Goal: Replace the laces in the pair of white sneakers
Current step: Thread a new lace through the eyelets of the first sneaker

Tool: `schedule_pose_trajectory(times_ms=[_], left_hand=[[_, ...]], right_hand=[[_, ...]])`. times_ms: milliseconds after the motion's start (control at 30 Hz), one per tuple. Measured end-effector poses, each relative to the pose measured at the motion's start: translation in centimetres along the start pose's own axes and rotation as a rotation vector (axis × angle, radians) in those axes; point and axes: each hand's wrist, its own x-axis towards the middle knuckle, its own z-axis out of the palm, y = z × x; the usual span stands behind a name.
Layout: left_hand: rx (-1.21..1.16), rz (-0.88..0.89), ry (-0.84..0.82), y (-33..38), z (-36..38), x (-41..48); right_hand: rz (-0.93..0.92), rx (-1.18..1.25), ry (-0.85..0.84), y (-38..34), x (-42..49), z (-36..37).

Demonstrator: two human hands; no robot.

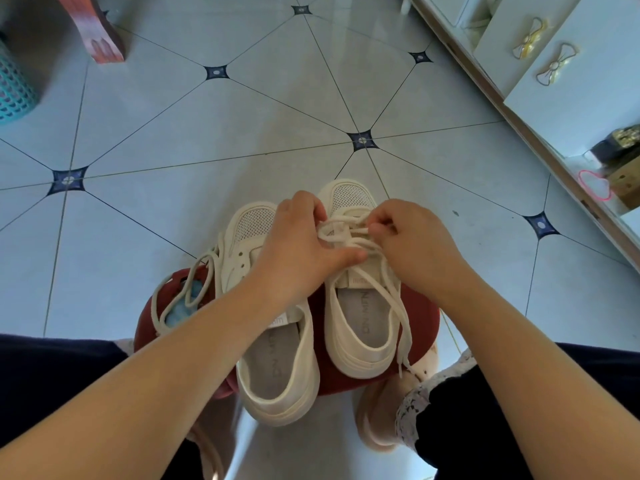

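Two white sneakers stand side by side on a red stool (419, 317) between my knees, toes pointing away: the left sneaker (277, 375) and the right sneaker (360, 348). My left hand (298, 244) reaches across to the right sneaker, fingers curled round its lace (381, 282), thumb pressing the crossings. My right hand (415, 244) pinches a strand of that lace. A loose lace (166, 306) lies on the stool beside the left sneaker.
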Motion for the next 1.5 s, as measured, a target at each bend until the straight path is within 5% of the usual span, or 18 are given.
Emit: schedule_pose_trajectory(times_ms=[300,700,1000,1167,1367,1500], left_hand=[[-0.066,-0.095,-0.046,-0.1,-0.3,0.2],[-0.286,-0.218,-0.130,0.0,-0.9,-0.1],[-0.587,-0.352,-0.074,0.2,-0.3,0.4],[-0.666,-0.392,-0.051,0.2,-0.3,0.8],[-0.629,-0.425,0.001,0.3,-0.3,1.0],[-0.655,-0.442,-0.056,0.4,-0.5,0.8]], right_hand=[[0.310,0.650,-0.079,0.4,-0.1,-0.2],[0.015,0.063,0.169,0.6,-0.5,-0.6],[-0.173,-0.274,-0.055,0.1,-1.0,-1.2],[-0.125,-0.199,-0.090,0.2,-0.9,-1.0],[0.129,0.300,-0.087,0.4,-1.2,-1.4],[-0.032,0.033,-0.131,0.4,-1.2,-2.0]])
